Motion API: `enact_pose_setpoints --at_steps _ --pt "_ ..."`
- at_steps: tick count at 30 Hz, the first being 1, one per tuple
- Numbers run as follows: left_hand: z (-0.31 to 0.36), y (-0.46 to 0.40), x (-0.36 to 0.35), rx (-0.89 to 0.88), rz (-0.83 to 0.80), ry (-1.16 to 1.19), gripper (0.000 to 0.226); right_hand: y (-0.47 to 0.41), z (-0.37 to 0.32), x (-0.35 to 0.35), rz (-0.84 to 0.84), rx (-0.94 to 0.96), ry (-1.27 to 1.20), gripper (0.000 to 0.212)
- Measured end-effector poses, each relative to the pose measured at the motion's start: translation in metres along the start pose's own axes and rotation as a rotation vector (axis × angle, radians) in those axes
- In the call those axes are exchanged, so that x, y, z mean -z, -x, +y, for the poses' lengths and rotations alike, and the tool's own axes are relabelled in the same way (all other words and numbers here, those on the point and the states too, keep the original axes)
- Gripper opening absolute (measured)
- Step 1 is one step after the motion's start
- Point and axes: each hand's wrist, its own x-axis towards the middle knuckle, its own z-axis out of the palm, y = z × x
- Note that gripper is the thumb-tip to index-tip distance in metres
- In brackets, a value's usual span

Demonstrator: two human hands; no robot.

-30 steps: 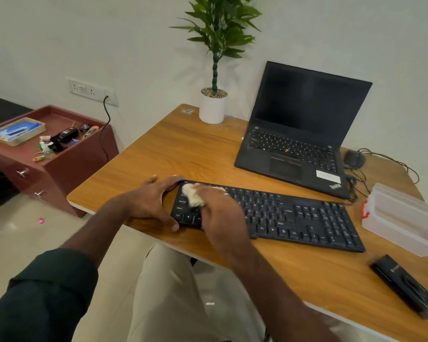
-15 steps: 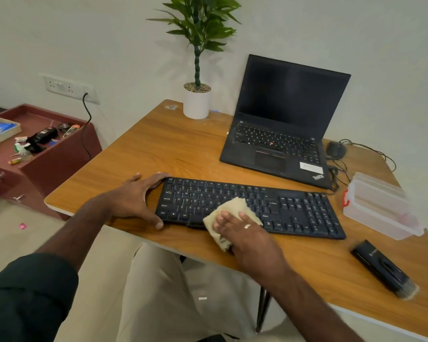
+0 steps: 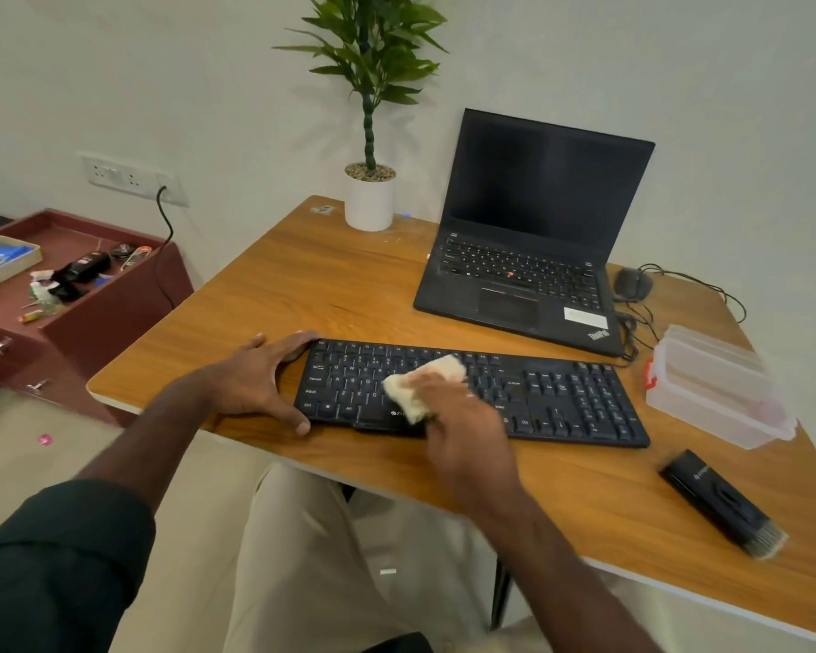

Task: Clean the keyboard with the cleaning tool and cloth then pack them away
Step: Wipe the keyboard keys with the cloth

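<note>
The right hand (image 3: 462, 412) presses a cream cloth (image 3: 422, 386) onto the middle keys of the black keyboard (image 3: 561, 398), fingers lying over it; the left hand (image 3: 260, 377) is spread flat, bracing the keyboard's left end on the desk (image 3: 349, 285). Best to keep that brace firm and wipe in even rows rightward — the number pad looks untouched. Half a second ago the cloth sat lower, at the front edge. The brush tool (image 3: 721, 504) and plastic box (image 3: 717, 388) wait at the right.

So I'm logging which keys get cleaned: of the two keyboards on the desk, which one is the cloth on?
The separate black keyboard at the desk's near edge: the right hand presses the cloth on it. The laptop behind it is untouched.
</note>
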Motion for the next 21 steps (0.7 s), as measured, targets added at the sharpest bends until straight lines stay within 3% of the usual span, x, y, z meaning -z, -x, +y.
enact_pose_setpoints --at_steps 2,4,10,12,14,16,18,21 --pt "0.003 0.002 0.002 0.004 -0.006 0.025 0.146 0.006 -0.003 -0.023 -0.104 0.199 0.145 0.052" --pt "0.004 0.002 0.004 0.004 -0.011 0.044 0.145 0.01 0.007 -0.023 -0.136 0.276 0.215 0.053" --pt "-0.012 -0.006 0.003 0.016 -0.019 0.019 0.143 0.039 0.06 0.028 -0.096 0.168 0.219 0.056" --pt "-0.014 -0.007 0.003 0.033 -0.024 -0.024 0.146 0.044 0.064 0.048 -0.074 -0.018 0.069 0.049" --pt "-0.007 -0.01 0.002 0.034 -0.005 -0.117 0.152 0.04 0.066 0.067 0.051 -0.31 -0.178 0.032" --pt "0.014 -0.016 -0.007 0.025 0.084 -0.234 0.158 0.031 0.072 0.081 0.291 -0.545 -0.502 0.016" --pt "0.047 -0.024 -0.023 -0.025 0.174 -0.294 0.159 0.02 0.075 0.091 0.511 -0.68 -0.711 0.013" --pt "0.098 -0.046 -0.052 -0.154 0.179 -0.386 0.152 0.016 0.064 0.091 0.6 -0.469 -0.358 0.023"
